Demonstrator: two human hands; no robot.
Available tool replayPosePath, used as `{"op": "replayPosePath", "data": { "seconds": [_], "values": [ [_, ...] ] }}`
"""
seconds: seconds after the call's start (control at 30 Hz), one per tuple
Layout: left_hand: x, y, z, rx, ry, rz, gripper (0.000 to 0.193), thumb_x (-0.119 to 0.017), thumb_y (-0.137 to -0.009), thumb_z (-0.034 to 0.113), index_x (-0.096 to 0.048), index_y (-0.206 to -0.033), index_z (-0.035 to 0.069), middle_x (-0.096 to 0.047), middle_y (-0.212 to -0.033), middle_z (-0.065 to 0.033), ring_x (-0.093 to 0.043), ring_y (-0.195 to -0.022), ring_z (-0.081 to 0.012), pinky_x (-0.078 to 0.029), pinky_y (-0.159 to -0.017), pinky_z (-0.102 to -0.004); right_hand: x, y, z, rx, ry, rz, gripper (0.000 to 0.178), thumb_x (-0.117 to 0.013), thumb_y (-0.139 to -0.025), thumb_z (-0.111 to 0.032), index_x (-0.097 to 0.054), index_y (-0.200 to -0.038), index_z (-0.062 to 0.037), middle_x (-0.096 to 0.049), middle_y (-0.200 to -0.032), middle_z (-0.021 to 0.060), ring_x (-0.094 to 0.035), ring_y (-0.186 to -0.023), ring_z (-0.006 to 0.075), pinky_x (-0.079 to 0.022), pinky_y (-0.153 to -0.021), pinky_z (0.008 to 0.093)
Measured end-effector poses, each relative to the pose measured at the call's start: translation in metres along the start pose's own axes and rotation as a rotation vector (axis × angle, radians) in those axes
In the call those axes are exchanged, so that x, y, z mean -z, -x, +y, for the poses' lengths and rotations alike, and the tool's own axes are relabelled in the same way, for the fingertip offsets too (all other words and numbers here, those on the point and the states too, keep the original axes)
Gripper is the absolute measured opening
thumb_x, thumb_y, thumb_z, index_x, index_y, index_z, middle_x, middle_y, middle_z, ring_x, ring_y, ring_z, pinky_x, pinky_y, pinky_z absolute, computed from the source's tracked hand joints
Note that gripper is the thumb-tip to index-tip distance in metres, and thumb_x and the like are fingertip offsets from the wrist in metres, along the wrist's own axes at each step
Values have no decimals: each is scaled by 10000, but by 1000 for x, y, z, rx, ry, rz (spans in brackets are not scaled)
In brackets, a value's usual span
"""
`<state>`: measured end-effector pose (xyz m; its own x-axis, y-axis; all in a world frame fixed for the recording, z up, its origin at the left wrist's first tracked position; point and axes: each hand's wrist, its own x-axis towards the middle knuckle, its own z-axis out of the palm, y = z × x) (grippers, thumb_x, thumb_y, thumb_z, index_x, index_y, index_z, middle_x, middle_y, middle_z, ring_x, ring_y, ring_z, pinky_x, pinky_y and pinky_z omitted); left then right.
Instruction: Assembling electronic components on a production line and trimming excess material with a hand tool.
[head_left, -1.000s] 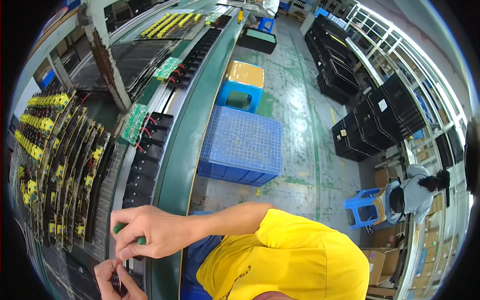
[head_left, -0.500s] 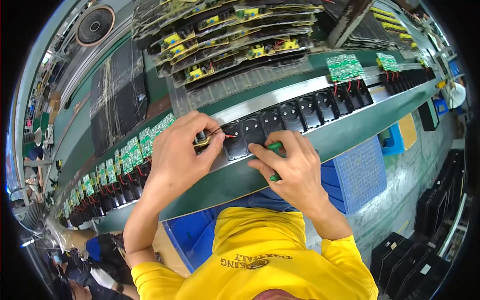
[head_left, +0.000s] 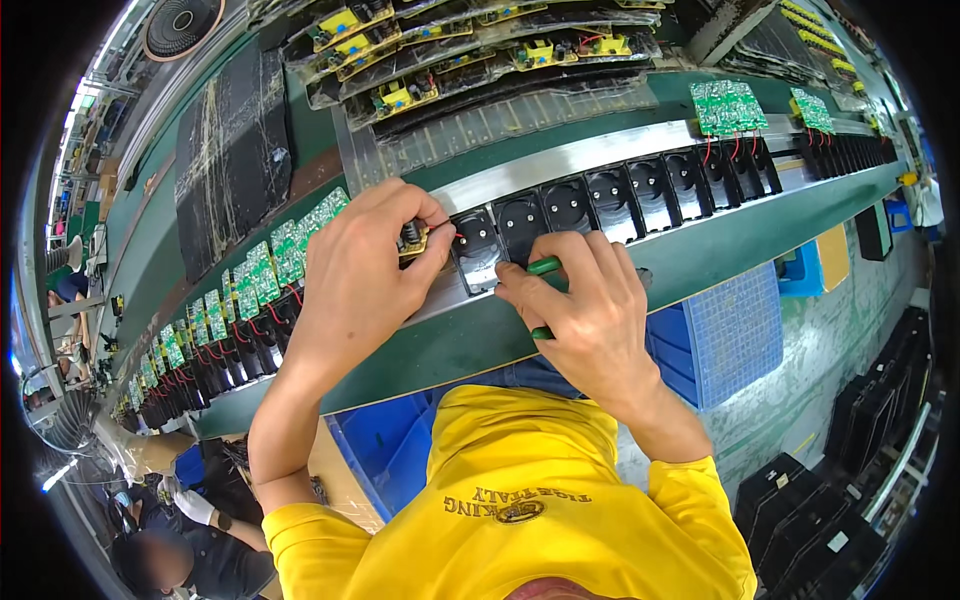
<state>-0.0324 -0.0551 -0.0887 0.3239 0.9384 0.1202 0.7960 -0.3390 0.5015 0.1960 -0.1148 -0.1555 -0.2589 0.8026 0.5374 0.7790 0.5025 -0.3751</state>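
My left hand [head_left: 370,265] is closed on a small circuit board [head_left: 413,238], its thumb and forefinger pinched by a short red wire [head_left: 459,235]. Just right of those fingertips lies a black plastic housing [head_left: 478,240], one of a row standing in a metal rail. My right hand [head_left: 585,315] is wrapped round a hand tool with two green handles [head_left: 545,266], probably pliers. Its jaws are hidden by the hand. The right thumb and forefinger come together at the near edge of the housings, touching or almost touching them.
Left along the bench [head_left: 440,345] runs a line of green circuit boards [head_left: 262,270] wired to black housings. More boards [head_left: 728,108] stand at the far right. Stacked trays of boards [head_left: 400,95] rise behind my hands. A blue crate [head_left: 735,325] sits below; a gloved co-worker [head_left: 195,507] is lower left.
The view has shifted, and the bench appears higher and further right. The red wire, which stretched over the housing before, now shows as a short end by my left fingertips. Both hands keep their grips.
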Motion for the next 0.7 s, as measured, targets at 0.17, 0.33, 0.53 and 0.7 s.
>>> {"op": "replayPosePath", "data": {
  "seconds": [0.17,0.33,0.53,0.7],
  "values": [
    [1,-2,0,6,21,-35,99,-814,-987,83,-748,-1010,13,-739,-963,-38,-620,-803,-233,-496,-760,-351,1,-2,-1,-25,-2,4,183,-963,-857,-147,-905,-1031,-157,-672,-1122,23,-563,-882,216,-499,-797,365],
    [-2,-2,-3,-23,-3,-19,100,-817,-984,80,-746,-1004,12,-734,-950,-40,-606,-783,-238,-483,-734,-356,-1,-1,0,-27,-15,5,185,-962,-860,-142,-911,-1036,-164,-672,-1127,24,-565,-881,215,-499,-788,364],
    [-3,-1,-7,-43,0,-25,102,-819,-981,80,-745,-1000,11,-735,-950,-43,-602,-778,-245,-479,-731,-359,-2,0,-1,-29,-14,-2,188,-961,-864,-140,-915,-1045,-163,-673,-1138,26,-569,-886,215,-499,-790,363],
    [-3,0,-7,-27,-15,-38,103,-819,-979,79,-743,-995,11,-740,-955,-45,-598,-770,-249,-478,-731,-361,-1,1,-1,-39,-24,-10,197,-963,-863,-142,-918,-1054,-162,-673,-1150,29,-575,-895,216,-502,-792,364]
  ]
}}
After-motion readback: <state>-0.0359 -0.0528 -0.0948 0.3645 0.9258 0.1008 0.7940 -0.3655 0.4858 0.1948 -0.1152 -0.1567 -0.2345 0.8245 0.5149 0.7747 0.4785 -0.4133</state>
